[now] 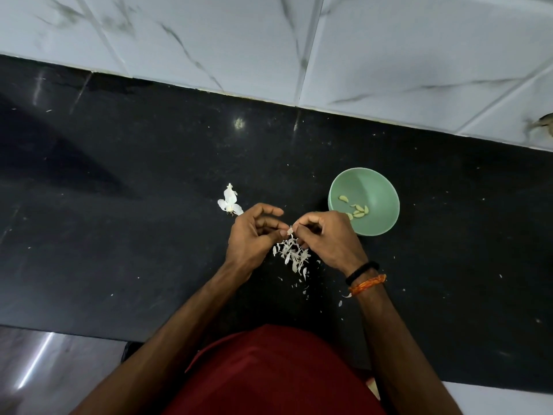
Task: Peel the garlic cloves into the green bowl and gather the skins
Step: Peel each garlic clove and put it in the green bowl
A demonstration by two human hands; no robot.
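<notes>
My left hand (253, 235) and my right hand (327, 239) meet over the black counter, fingertips pinched together on one small garlic clove (289, 231) with skin still on it. Directly below the fingers lies a loose pile of white garlic skins (293, 254), with smaller flakes trailing toward me. The green bowl (380, 187) stands just right of my right hand and holds several peeled cloves (357, 211). Left of my left hand lies the papery husk of the garlic head (229, 202).
The black stone counter (119, 205) runs across the view, backed by a white marble-tiled wall (269, 40). Its front edge is close to my red shirt (269, 375). Tiny skin specks dot the surface. A small brownish thing (544, 121) sits on the wall at far right.
</notes>
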